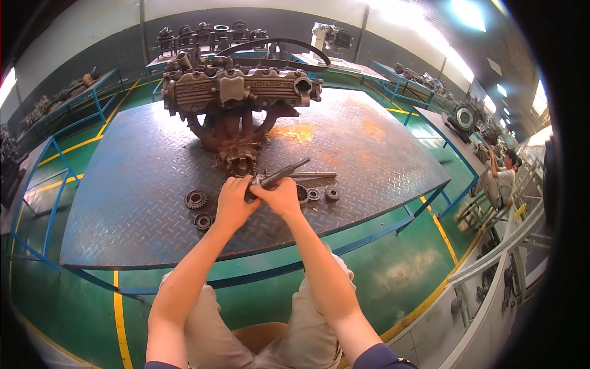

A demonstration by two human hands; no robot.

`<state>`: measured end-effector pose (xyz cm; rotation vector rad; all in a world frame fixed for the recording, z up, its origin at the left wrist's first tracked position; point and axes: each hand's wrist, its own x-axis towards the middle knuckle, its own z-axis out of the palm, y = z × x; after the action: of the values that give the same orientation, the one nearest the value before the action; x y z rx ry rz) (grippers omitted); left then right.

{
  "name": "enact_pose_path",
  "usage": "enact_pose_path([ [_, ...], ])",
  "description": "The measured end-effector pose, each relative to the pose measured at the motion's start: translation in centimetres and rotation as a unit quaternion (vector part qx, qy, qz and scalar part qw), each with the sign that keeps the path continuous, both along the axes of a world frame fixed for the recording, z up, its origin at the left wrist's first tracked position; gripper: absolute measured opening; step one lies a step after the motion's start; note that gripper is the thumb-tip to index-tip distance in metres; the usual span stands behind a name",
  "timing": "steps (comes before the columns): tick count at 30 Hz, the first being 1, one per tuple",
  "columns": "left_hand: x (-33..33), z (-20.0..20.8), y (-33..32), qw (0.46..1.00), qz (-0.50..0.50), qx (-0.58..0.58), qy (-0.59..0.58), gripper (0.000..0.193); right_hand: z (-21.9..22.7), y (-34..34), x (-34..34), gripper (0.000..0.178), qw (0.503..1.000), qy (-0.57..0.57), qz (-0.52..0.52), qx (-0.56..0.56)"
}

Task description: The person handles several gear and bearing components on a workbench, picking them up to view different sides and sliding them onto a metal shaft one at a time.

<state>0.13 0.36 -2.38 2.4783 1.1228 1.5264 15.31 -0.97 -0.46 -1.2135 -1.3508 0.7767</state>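
My left hand (235, 202) and my right hand (280, 198) meet near the front edge of a metal table, both closed around a grey metal shaft (287, 171). The shaft's thin end points up to the right, and its thicker end is partly hidden by my fingers. Behind my right hand, a second rod (319, 175) lies flat on the table. Left of my hands rest a toothed gear (196, 199) and a smaller gear (203, 221). To the right are a ring-shaped part (314, 194) and a small gear (332, 195).
An engine (236, 92) stands upright just beyond my hands, with a black belt (289, 42) looping behind it. The diamond-plate table (135, 184) has rusty patches. Blue-framed benches with machine parts line the room. At the far right, a person (501, 175) sits.
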Motion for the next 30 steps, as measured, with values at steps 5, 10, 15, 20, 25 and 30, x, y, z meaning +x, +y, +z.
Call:
enact_pose_path([
  [5,-0.1,0.2,-0.1,0.998,0.044,0.027,0.044,0.056,-0.3,0.6,-0.2,0.033,0.999,0.014,-0.018,-0.028],
  [10,0.5,1.1,-0.5,0.997,0.044,0.021,0.063,0.054,0.0,0.9,1.0,0.030,0.996,0.056,0.017,-0.069],
  [15,-0.2,0.5,-0.6,0.996,0.054,0.000,0.078,0.054,-0.4,1.0,0.7,0.025,0.994,0.059,0.050,-0.080],
  [20,-0.7,1.0,-1.3,0.998,0.029,-0.001,0.050,0.054,0.0,0.6,1.2,0.026,0.991,0.039,0.080,-0.098],
  [25,-2.0,0.4,-0.9,0.989,0.044,0.121,0.075,0.055,-2.0,-0.4,0.6,0.039,0.983,0.098,0.145,-0.052],
  [30,-3.2,0.3,-0.5,0.985,0.050,0.106,0.126,0.054,-2.8,0.2,0.8,0.047,0.959,0.167,0.198,-0.117],
])
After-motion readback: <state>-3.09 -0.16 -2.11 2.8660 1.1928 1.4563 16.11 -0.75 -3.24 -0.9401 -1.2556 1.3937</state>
